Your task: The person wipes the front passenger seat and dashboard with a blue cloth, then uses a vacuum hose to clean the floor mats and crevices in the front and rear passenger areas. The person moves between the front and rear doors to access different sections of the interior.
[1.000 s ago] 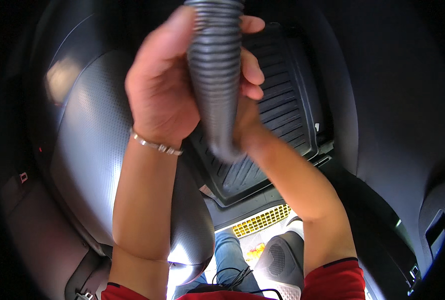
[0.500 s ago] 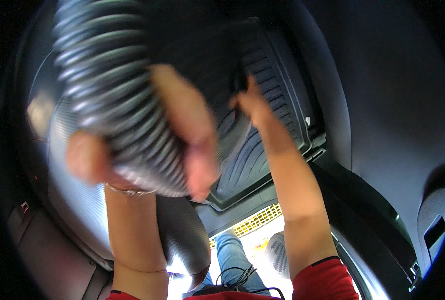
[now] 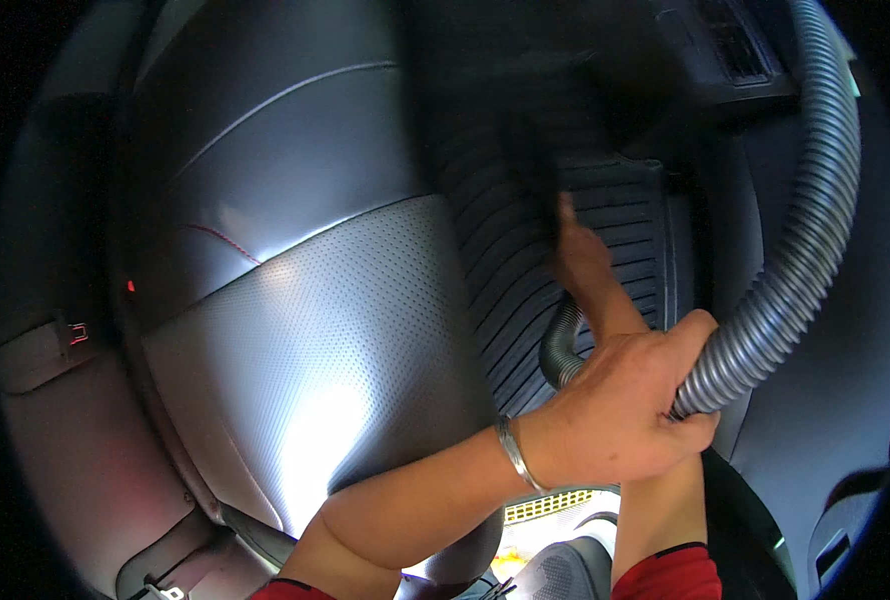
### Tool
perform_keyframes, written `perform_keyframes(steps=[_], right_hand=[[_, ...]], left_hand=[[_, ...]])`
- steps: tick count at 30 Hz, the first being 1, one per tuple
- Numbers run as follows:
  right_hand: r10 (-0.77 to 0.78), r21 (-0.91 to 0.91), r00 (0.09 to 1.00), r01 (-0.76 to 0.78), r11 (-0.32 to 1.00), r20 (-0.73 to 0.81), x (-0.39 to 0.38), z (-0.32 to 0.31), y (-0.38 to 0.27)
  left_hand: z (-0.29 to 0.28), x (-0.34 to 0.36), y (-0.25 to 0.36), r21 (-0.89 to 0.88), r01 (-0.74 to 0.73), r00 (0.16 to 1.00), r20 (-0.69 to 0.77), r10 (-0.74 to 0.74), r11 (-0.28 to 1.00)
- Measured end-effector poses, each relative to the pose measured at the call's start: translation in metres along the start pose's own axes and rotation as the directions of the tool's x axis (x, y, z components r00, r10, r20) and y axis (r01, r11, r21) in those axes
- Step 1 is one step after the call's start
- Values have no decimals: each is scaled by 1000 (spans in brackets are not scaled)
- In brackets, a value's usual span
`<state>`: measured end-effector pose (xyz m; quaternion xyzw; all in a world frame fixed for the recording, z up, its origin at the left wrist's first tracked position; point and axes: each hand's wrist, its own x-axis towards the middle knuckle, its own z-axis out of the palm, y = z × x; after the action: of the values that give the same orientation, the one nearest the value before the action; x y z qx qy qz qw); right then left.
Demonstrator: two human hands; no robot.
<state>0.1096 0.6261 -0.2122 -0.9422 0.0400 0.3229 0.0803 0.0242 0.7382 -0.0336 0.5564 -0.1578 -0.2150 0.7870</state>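
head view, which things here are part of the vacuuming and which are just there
In use:
- grey ribbed hose, gripped by the left hand
- right hand, reaching down to the black ribbed floor mat; what it holds is too dark to tell

Just there:
- grey leather seat
- seat belt buckle
- bracelet
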Motion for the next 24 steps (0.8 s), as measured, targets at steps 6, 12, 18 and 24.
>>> perform_keyframes(steps=[6,12,18,24], right_hand=[[-100,-166,982,126,978,160,13,-11,-67],[-115,-284,959,190,940,261,-32,-15,-45],[112,0,984,-113,994,136,-17,-10,1],[-49,155,991,29,988,125,-75,84,30]], left_hand=[[-11,0,-2,135,-12,994,-104,27,991],[-9,4,-10,51,73,995,-65,-69,996],[-13,15,-12,135,-43,986,-155,64,990],[-13,-2,25,335,206,937,-338,-87,919]])
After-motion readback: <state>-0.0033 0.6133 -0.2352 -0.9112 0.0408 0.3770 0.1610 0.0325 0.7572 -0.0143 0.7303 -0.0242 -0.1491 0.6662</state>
